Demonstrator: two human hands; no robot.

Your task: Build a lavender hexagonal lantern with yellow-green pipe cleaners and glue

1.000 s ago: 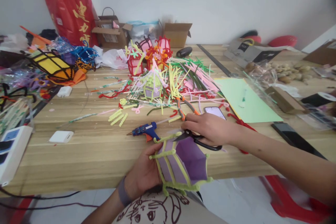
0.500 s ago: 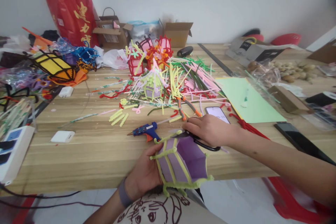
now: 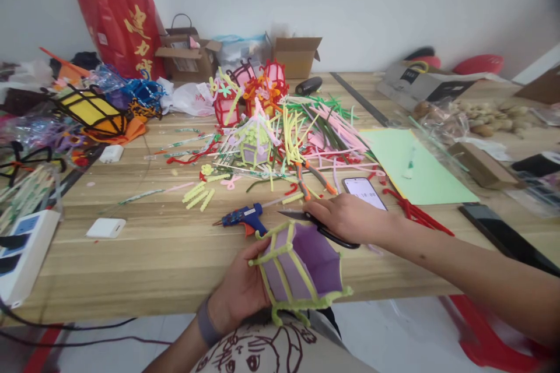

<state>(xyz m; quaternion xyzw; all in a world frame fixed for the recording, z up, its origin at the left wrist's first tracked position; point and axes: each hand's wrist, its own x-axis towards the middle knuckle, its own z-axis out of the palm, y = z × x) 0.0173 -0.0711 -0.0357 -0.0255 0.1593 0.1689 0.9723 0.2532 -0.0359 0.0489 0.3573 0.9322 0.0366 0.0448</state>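
Observation:
My left hand [image 3: 242, 280] is wrapped round the side of a purple paper lantern [image 3: 284, 274] edged with yellow-green pipe cleaners. The lantern lies tilted, its hollow purple inside turned up and to the right. Just above it, my right hand [image 3: 335, 217] grips black-handled scissors [image 3: 297, 215] with the blades pointing left; part of the handles is hidden by the fingers. A blue hot glue gun [image 3: 242, 217] rests on the table left of the scissors. Beyond my right hand lie orange-and-grey pliers [image 3: 301, 180] and a lit phone [image 3: 365, 191].
Heaped pipe cleaners [image 3: 335, 122] and several finished lanterns [image 3: 255, 151] fill the middle of the wooden table [image 3: 144, 268]. A green sheet [image 3: 420, 169] is at the right. On the left are a power strip [image 3: 26, 250] and a white adapter [image 3: 106, 227]. Cardboard boxes [image 3: 297, 57] stand against the wall.
The scissors in my right hand have swung so that their blades now show, pointing left above the lantern. The lantern has turned slightly in my left hand.

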